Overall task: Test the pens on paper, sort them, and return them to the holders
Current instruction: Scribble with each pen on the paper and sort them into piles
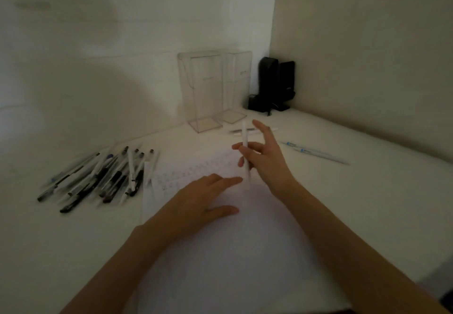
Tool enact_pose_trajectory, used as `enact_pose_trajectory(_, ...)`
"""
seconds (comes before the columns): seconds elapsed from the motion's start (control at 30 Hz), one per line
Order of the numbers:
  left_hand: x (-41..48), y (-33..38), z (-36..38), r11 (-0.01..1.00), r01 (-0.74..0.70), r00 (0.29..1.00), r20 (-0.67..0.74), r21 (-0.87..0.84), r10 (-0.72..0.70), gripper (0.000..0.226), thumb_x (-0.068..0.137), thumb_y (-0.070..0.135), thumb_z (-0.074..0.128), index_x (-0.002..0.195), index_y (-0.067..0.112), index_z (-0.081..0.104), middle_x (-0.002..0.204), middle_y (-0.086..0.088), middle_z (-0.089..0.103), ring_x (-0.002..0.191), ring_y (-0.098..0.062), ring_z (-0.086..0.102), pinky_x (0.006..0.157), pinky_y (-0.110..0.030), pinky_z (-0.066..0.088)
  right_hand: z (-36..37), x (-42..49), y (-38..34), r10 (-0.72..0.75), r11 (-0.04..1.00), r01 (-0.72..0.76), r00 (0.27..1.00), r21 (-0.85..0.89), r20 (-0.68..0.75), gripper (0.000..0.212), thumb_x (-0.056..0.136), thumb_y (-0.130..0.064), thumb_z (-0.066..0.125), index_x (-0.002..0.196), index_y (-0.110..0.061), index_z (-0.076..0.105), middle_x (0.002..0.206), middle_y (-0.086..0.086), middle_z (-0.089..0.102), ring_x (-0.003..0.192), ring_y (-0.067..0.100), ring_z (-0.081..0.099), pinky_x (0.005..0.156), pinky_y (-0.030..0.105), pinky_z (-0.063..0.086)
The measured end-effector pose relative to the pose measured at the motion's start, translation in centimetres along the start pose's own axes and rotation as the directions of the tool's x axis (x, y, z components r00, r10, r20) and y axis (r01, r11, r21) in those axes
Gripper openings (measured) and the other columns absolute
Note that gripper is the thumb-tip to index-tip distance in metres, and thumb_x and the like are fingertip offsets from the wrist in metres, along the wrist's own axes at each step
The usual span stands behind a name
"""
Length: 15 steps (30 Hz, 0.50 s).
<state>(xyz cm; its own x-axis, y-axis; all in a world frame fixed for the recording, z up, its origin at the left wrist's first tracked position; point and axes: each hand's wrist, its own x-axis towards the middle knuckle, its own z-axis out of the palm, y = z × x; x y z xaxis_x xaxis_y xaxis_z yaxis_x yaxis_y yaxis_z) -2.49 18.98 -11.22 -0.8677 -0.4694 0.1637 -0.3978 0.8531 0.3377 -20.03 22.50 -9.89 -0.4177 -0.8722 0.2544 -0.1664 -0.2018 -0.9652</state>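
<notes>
A white sheet of paper [220,252] lies on the table in front of me, with faint scribbles along its far part. My left hand [201,201] rests flat on the paper with straight fingers. My right hand [262,156] holds a white pen [245,149] nearly upright above the paper's far edge, pinched between thumb and fingers, the other fingers spread. A heap of several dark and white pens [98,176] lies to the left. Two clear holders [210,88] stand at the back by the wall.
Two light pens with blue bands [316,153] lie to the right on the table, and a white pen [239,131] lies behind my right hand. Black devices [274,85] stand in the back corner. Walls close the table off behind and to the right.
</notes>
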Motion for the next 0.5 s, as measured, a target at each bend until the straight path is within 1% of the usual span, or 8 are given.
enact_pose_trajectory(0.07, 0.3, 2.5, -0.4, 0.996, -0.090, 0.996, -0.001, 0.017, 0.090, 0.048, 0.087, 0.057, 0.043, 0.130, 0.034, 0.046, 0.126, 0.010, 0.050, 0.113, -0.006, 0.046, 0.096, -0.021, 0.036, -3.5, -2.0, -1.0, 0.007, 0.994, -0.016, 0.997, -0.110, -0.076, 0.033, 0.090, -0.006, 0.058, 0.120, -0.011, 0.047, 0.083, 0.001, 0.070, 0.054, 0.010, 0.061, 0.058, 0.023, 0.049)
enact_pose_trajectory(0.13, 1.4, 5.9, -0.1, 0.982, -0.184, 0.983, 0.025, 0.028, 0.184, 0.043, 0.088, 0.054, 0.043, 0.122, 0.030, 0.054, 0.122, 0.010, 0.053, 0.110, -0.008, 0.048, 0.095, -0.024, 0.037, -7.5, -5.1, -1.9, 0.005, 0.989, -0.026, 0.990, -0.145, -0.139, 0.013, 0.089, -0.006, 0.060, 0.102, -0.002, 0.058, 0.077, 0.004, 0.071, 0.050, 0.014, 0.061, 0.057, 0.027, 0.050)
enact_pose_trajectory(0.17, 2.2, 7.8, 0.5, 0.975, -0.223, 0.974, 0.044, 0.015, 0.222, 0.040, 0.089, 0.051, 0.045, 0.120, 0.028, 0.056, 0.121, 0.010, 0.053, 0.109, -0.008, 0.048, 0.095, -0.026, 0.038, -9.6, -7.0, -2.3, 0.017, 0.990, -0.044, 0.981, -0.138, -0.192, 0.010, 0.089, -0.006, 0.060, 0.096, 0.000, 0.060, 0.075, 0.006, 0.071, 0.049, 0.016, 0.060, 0.055, 0.028, 0.051)
enact_pose_trajectory(0.27, 4.5, 13.9, 3.4, 0.944, -0.318, 0.943, 0.071, -0.087, 0.324, 0.039, 0.089, 0.046, 0.048, 0.121, 0.025, 0.056, 0.122, 0.007, 0.052, 0.111, -0.010, 0.048, 0.098, -0.031, 0.038, -16.0, -13.1, -2.9, 0.075, 0.987, -0.120, 0.927, -0.102, -0.368, 0.013, 0.089, -0.011, 0.060, 0.093, 0.002, 0.061, 0.063, 0.009, 0.069, 0.045, 0.020, 0.056, 0.049, 0.030, 0.047)
enact_pose_trajectory(0.33, 5.9, 18.0, 6.1, 0.916, -0.377, 0.916, 0.093, -0.134, 0.391, 0.045, 0.089, 0.046, 0.048, 0.129, 0.025, 0.050, 0.133, 0.004, 0.046, 0.121, -0.013, 0.042, 0.105, -0.031, 0.032, -20.3, -17.4, -2.1, 0.101, 0.976, -0.183, 0.862, -0.120, -0.496, 0.013, 0.091, -0.014, 0.059, 0.092, -0.001, 0.059, 0.055, 0.006, 0.066, 0.044, 0.019, 0.051, 0.045, 0.026, 0.039)
enact_pose_trajectory(0.4, 7.3, 21.2, 8.7, 0.899, -0.423, 0.888, 0.147, -0.111, 0.436, 0.055, 0.090, 0.049, 0.046, 0.138, 0.025, 0.038, 0.148, 0.003, 0.030, 0.134, -0.015, 0.027, 0.109, -0.028, 0.020, -24.3, -21.8, 0.0, 0.137, 0.967, -0.242, 0.767, -0.084, -0.627, 0.013, 0.092, -0.015, 0.056, 0.092, -0.003, 0.056, 0.052, 0.005, 0.064, 0.046, 0.020, 0.045, 0.043, 0.024, 0.033)
enact_pose_trajectory(0.43, 7.9, 22.4, 10.0, 0.891, -0.447, 0.873, 0.178, -0.077, 0.453, 0.060, 0.089, 0.051, 0.045, 0.142, 0.025, 0.031, 0.152, 0.002, 0.023, 0.137, -0.015, 0.021, 0.111, -0.029, 0.016, -26.0, -24.1, 1.5, 0.168, 0.965, -0.259, 0.707, -0.031, -0.687, 0.012, 0.093, -0.016, 0.055, 0.089, -0.005, 0.054, 0.053, 0.005, 0.064, 0.047, 0.022, 0.045, 0.043, 0.024, 0.033)
enact_pose_trajectory(0.5, 9.1, 23.5, 12.0, 0.885, -0.465, 0.861, 0.232, 0.001, 0.452, 0.071, 0.088, 0.058, 0.042, 0.145, 0.023, 0.021, 0.155, -0.001, 0.014, 0.140, -0.018, 0.015, 0.114, -0.034, 0.014, -28.6, -28.6, 5.3, 0.245, 0.939, -0.342, 0.579, 0.040, -0.778, 0.014, 0.090, -0.018, 0.056, 0.081, -0.008, 0.051, 0.060, 0.015, 0.062, 0.047, 0.024, 0.048, 0.044, 0.028, 0.039)
